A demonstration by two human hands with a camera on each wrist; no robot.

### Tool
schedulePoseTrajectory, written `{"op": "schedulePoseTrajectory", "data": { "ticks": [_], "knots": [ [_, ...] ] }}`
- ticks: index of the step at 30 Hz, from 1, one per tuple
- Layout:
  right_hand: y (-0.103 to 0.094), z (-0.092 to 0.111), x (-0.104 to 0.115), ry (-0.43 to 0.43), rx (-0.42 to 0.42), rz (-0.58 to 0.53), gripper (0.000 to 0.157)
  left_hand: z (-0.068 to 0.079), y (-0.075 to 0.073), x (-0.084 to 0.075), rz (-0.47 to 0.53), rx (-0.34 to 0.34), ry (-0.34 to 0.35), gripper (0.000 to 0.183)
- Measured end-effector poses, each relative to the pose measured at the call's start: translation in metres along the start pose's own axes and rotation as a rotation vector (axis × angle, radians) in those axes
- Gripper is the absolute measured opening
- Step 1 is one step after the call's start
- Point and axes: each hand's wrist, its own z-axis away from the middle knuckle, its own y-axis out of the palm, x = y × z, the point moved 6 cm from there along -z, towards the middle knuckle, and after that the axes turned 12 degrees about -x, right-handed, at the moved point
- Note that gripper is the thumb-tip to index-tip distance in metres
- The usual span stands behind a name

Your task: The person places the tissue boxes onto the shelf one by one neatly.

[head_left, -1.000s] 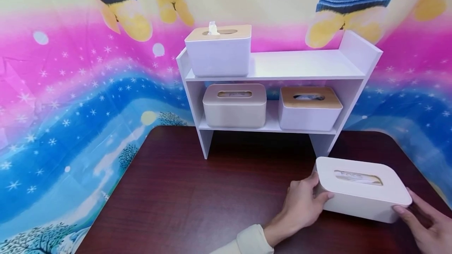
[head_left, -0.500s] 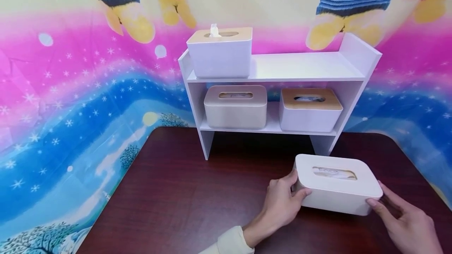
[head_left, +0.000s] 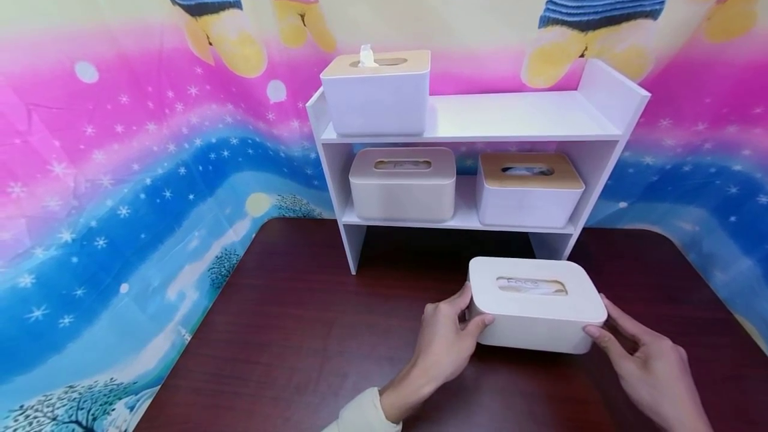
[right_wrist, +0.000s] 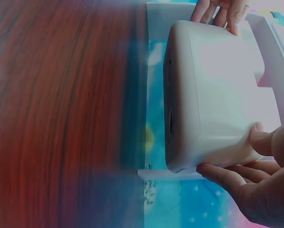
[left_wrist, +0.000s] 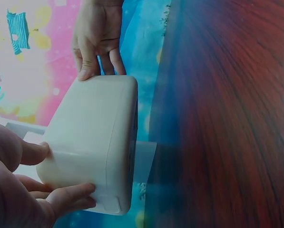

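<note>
Both hands grip a cream tissue box (head_left: 537,333) by its two short ends, in front of the shelf unit's right half. Its lid has an oval slot, through which a printed pack shows. My left hand (head_left: 445,339) holds the left end, thumb on the front wall and fingers around the side. At the opposite end, my right hand (head_left: 651,367) grips likewise, its thumb at the front corner. The left wrist view shows the box (left_wrist: 87,123) between the near left hand (left_wrist: 25,183) and the far right hand (left_wrist: 100,35).
A white two-level shelf (head_left: 516,115) stands at the back of the dark wooden table (head_left: 288,325). On top sits a white tissue box (head_left: 378,107) with a wooden lid. Below are a cream box (head_left: 402,202) and a wood-lidded white box (head_left: 528,207). A patterned cloth (head_left: 150,152) hangs behind.
Both hands have carried the cream tissue box leftward and slightly away from me, from the table's right side to in front of the shelf. The grip has stayed the same.
</note>
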Motion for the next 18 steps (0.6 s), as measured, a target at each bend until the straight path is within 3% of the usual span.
{"op": "schedulePoseTrajectory", "data": {
  "ticks": [18],
  "knots": [
    [0.016,-0.002,0.038,-0.083,-0.079,-0.162,0.059,-0.005,-0.037,0.009,0.068,-0.044,0.007,0.057]
  ]
}}
